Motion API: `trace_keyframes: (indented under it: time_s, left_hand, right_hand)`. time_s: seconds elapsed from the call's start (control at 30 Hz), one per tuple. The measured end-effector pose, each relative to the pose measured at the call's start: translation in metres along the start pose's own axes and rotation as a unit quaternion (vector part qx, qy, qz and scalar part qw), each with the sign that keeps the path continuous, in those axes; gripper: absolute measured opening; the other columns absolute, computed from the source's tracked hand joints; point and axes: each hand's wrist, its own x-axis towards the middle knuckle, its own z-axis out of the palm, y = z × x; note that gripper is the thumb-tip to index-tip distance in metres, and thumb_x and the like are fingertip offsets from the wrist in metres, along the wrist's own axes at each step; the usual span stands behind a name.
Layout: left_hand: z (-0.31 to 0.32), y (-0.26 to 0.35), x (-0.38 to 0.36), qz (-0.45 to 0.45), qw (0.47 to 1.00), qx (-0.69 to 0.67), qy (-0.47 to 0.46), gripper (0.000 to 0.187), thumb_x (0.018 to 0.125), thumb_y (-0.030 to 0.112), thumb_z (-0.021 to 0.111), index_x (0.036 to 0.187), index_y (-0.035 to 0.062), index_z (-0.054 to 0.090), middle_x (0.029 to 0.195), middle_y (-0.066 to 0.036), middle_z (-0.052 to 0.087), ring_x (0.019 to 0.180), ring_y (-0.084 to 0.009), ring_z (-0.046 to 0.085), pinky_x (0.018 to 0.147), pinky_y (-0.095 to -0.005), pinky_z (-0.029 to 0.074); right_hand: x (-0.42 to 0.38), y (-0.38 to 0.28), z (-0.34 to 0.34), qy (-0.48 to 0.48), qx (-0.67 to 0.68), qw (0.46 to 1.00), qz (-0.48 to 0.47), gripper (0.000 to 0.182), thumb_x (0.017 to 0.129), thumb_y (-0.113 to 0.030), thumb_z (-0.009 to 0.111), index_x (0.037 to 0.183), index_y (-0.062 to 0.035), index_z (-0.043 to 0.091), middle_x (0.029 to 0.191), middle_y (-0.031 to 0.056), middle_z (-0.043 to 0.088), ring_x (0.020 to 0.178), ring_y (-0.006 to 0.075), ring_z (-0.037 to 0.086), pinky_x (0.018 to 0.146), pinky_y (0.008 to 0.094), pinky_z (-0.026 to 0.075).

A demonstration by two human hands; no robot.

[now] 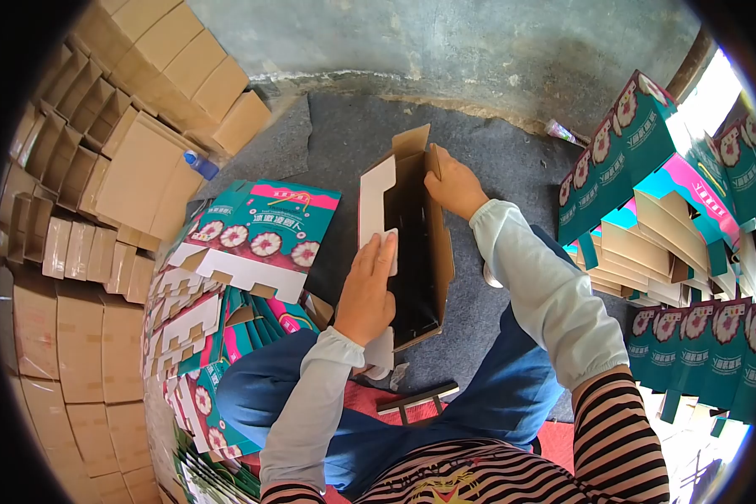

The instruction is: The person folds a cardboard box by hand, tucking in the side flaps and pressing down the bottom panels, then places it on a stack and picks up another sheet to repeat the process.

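Between my knees stands a cardboard box (447,277) with its top open, white flaps on its left side and a dark inside. My left hand (367,290) holds the white left flap, fingers together and pointing away from me. At the far right corner, my right hand (456,182) grips the box's brown edge, the thumb on the near side and the other fingers partly hidden. To the left lies a pile of flat printed teal cartons (269,223), with white notched flaps toward me.
Brown cartons (92,353) are stacked along the left, with a blue bottle (200,165) beside them. More teal printed cartons (617,160) stand at the right. A grey wall (479,59) closes off the far side. Dark carpet (353,126) covers the floor.
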Motion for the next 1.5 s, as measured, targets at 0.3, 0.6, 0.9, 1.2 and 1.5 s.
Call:
trace_keyframes:
  time_s: [0.3,0.6,0.9,1.2,1.5]
  left_hand:
    - [0.014,-0.003,0.024,-0.061,0.990,0.117,-0.058,0.085,0.063,0.000,0.062,0.141,0.0095,0.030,0.136,-0.025,0.035,0.120,-0.0421,0.039,0.087,-0.0477,0.047]
    - [0.004,0.001,0.026,-0.113,0.984,0.085,-0.109,0.090,0.064,0.000,0.062,0.144,0.0140,0.025,0.137,-0.023,0.033,0.125,-0.0414,0.034,0.094,-0.0475,0.043]
    - [0.034,-0.002,0.031,-0.107,0.971,0.206,-0.063,0.076,0.067,0.017,0.066,0.137,0.0134,0.038,0.137,-0.018,0.037,0.120,-0.0369,0.037,0.088,-0.0481,0.038]
    - [0.042,-0.013,-0.017,-0.072,0.994,0.066,0.053,0.044,0.091,0.030,0.049,0.121,-0.0011,0.053,0.134,-0.024,0.042,0.127,-0.0393,0.034,0.105,-0.0487,0.025]
    - [0.047,0.014,-0.040,-0.090,0.987,0.129,0.036,0.059,0.084,0.035,0.058,0.129,-0.0010,0.045,0.137,-0.024,0.037,0.130,-0.0401,0.031,0.105,-0.0528,0.025]
  right_hand:
    - [-0.008,0.011,0.001,0.117,-0.065,0.977,-0.167,0.044,0.079,-0.020,0.057,0.118,-0.0025,0.046,0.102,0.0227,0.061,0.092,0.0386,0.059,0.083,0.0443,0.047]
    - [-0.133,-0.073,-0.059,-0.271,-0.114,0.850,-0.437,0.020,0.078,-0.028,0.062,0.075,-0.0081,0.057,0.065,0.0071,0.056,0.066,0.0258,0.058,0.074,0.0415,0.044]
    - [-0.156,-0.084,-0.074,-0.316,-0.160,0.777,-0.521,0.010,0.078,-0.020,0.061,0.076,-0.0109,0.057,0.071,0.0028,0.055,0.073,0.0212,0.058,0.089,0.0418,0.041]
    - [-0.123,-0.062,-0.015,-0.232,-0.351,0.856,-0.300,0.027,0.071,-0.027,0.069,0.084,-0.0050,0.059,0.075,0.0075,0.059,0.071,0.0217,0.061,0.059,0.0336,0.047]
    - [-0.017,-0.030,-0.001,-0.097,-0.220,0.955,-0.174,0.037,0.083,-0.028,0.060,0.101,0.0035,0.052,0.098,0.0238,0.057,0.089,0.0368,0.061,0.076,0.0451,0.050]
